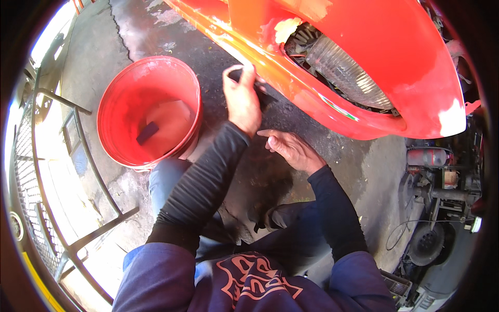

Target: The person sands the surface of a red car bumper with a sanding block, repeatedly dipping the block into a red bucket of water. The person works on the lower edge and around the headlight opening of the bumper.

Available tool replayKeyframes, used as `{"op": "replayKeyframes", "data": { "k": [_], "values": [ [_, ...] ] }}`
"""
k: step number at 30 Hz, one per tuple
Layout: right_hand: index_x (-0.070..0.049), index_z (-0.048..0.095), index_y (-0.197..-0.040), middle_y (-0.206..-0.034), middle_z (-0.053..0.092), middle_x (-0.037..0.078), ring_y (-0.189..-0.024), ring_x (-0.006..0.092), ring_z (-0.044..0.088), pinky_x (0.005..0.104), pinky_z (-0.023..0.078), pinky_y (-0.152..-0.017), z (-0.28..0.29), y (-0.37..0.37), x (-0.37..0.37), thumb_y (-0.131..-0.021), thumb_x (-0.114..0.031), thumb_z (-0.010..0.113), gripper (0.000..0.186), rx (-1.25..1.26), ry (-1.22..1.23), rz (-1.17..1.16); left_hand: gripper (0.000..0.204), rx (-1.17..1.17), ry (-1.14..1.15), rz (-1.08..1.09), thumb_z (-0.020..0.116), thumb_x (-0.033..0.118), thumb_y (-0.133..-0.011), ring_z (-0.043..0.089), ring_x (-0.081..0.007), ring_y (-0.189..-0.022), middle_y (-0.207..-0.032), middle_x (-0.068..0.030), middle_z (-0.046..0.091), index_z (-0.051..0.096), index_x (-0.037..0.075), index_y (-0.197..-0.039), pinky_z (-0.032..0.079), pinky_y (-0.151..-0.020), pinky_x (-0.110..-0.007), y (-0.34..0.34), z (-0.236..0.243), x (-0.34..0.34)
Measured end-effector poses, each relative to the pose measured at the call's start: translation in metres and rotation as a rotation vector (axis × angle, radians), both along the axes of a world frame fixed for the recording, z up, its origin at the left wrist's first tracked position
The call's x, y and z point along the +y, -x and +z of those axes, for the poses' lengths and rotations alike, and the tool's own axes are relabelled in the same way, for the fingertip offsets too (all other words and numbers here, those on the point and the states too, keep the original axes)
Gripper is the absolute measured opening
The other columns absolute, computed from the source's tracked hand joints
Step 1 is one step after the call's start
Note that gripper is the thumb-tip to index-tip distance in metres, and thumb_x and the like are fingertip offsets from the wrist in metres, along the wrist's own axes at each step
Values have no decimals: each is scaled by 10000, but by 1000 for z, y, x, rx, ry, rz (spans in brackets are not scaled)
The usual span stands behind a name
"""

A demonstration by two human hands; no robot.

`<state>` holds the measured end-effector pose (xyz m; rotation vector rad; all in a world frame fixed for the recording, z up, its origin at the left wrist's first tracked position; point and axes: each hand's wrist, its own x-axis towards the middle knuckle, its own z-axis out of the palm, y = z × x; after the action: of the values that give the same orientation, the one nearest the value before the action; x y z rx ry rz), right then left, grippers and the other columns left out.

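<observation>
My left hand (pixel 242 99) is raised near the lower edge of a glossy red car bumper (pixel 332 109), fingers curled around a small dark object (pixel 262 91), partly hidden and too unclear to name. My right hand (pixel 288 148) is lower and to the right, below the bumper, its fingers extended and loosely apart, holding nothing visible. Left of my hands stands a red bucket (pixel 114 93) with murky red liquid and a dark block (pixel 147 132) inside. A clear lamp lens (pixel 348 73) sits in the bumper's opening.
A dark metal rack with mesh (pixel 36 182) stands along the left side. Various machine parts, a dark wheel-like disc (pixel 426 244) and a red cylinder (pixel 426 156) crowd the right edge. My bent legs (pixel 176 182) are on the stained concrete floor (pixel 88 36).
</observation>
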<state>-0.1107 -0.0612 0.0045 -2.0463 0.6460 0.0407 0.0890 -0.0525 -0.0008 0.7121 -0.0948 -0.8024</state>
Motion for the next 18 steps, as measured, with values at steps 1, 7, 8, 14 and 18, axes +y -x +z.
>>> {"op": "replayKeyframes", "data": {
  "k": [1, 7, 8, 14, 18],
  "values": [
    [-21, 588, -1411, -965, 656, 114, -963, 262, 684, 395, 519, -919, 1, 1, 0, -1003, -750, 380, 861, 15, -6, 4, 225, -17, 20, 17, 661, 153, -1022, 590, -141, -675, -863, -65, 646, 488, 55, -1127, 491, -599, -300, 2, 2, 0],
    [-34, 578, -1426, -995, 670, 122, -972, 261, 686, 398, 521, -919, 0, 3, -1, -1010, -729, 400, 830, -15, -30, -32, 198, -52, 155, 171, 655, 150, -1026, 597, -142, -679, -852, -51, 645, 500, 59, -1111, 497, -609, -299, -2, -2, -3],
    [-34, 577, -1427, -990, 668, 119, -967, 261, 685, 399, 520, -916, 0, 3, -1, -1010, -728, 402, 829, -31, -36, -28, 191, 13, 55, 110, 652, 146, -1028, 598, -145, -675, -847, -52, 644, 501, 60, -1109, 501, -612, -297, 0, -5, -4],
    [-44, 583, -1424, -1007, 674, 120, -987, 245, 681, 391, 522, -939, -1, 1, 0, -1017, -709, 416, 797, -10, -27, -19, 166, -175, 211, 240, 636, 143, -1034, 575, -141, -640, -812, -62, 630, 499, 56, -1070, 490, -598, -291, 4, -8, -3],
    [-41, 577, -1427, -1009, 672, 133, -992, 253, 685, 390, 520, -936, -1, 2, 1, -1017, -709, 416, 799, -15, -33, 14, 171, -12, -28, 41, 651, 126, -1021, 581, -149, -641, -816, -57, 627, 500, 65, -1074, 487, -583, -291, 1, 0, -1]
  ]
}}
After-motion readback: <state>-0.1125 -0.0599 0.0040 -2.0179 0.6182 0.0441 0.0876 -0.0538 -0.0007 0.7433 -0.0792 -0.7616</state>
